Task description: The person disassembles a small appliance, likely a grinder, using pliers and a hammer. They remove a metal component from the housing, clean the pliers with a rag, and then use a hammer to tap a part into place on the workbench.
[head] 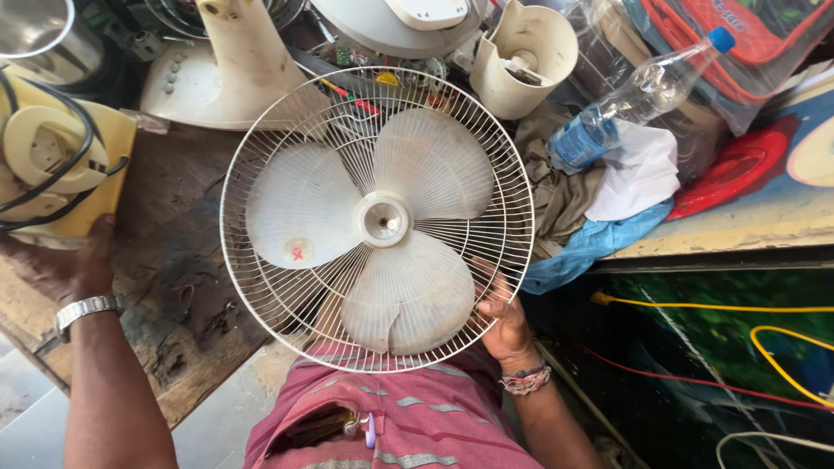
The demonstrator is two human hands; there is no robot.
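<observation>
So we've got our right hand (502, 320) wrapped around the rim of the white fan guard (376, 219), blades inside, held over the worktop's (178, 260) front edge. Left hand (65, 260) rests at the left edge by a yellow appliance (69, 174), fingers probably flat, hard to tell.

White three-bladed caged fan (377, 219), facing upward

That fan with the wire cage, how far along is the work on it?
The fan head is off the cream stand base lying behind it. The right hand grips the cage rim, while the left hand rests on the wooden bench. The blades and wire guard are not yet removed.
</observation>
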